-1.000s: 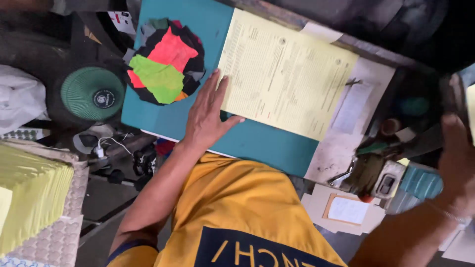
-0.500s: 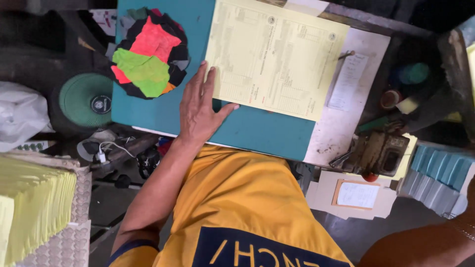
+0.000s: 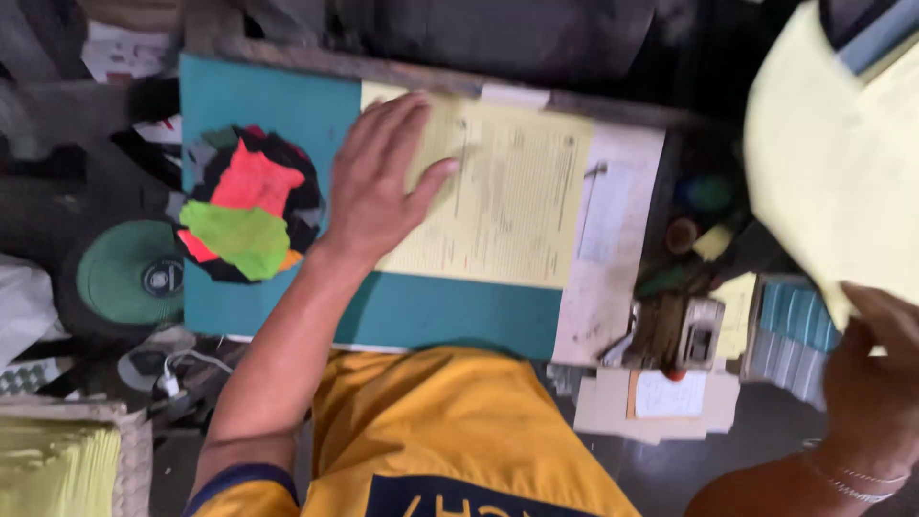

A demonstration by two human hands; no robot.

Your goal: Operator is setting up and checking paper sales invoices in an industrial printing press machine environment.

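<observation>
Left hand (image 3: 378, 187): lies flat, palm down, fingers (image 3: 397, 120) spread wide; it presses the left edge of the yellow form and grips nothing.
Right hand (image 3: 876, 383): at about 4 o'clock in the view, fingers closed on the lower edge of a loose yellow sheet (image 3: 833, 182), which it lifts toward the camera.
Yellow form (image 3: 512, 201): top page of a printed sheet or pad, lying flat on the teal mat; just right of centre, under the left hand's fingertips and thumb.
Form, handling: judged light, thin and limp; creases and tears easily, slides readily on the smooth mat. Best taken by pinching a free corner or the edge at 3 o'clock while the flat hand pins the other side.
Form, long axis: close to square as seen; I cannot tell the long axis for sure. Print lines run roughly 12 to 6 o'clock, edges slightly skewed to the mat.
Loose sheet, handling: same pale paper, blurred, bowed in the air; floppy, needs support low on one edge.
Teal mat (image 3: 278, 105): covers the table's left and middle.
Fabric scraps (image 3: 249, 211): red, green and black pile at 9 o'clock of the left hand, apart from it.
Table (image 3: 613, 287): bare white strip right of the form.
</observation>
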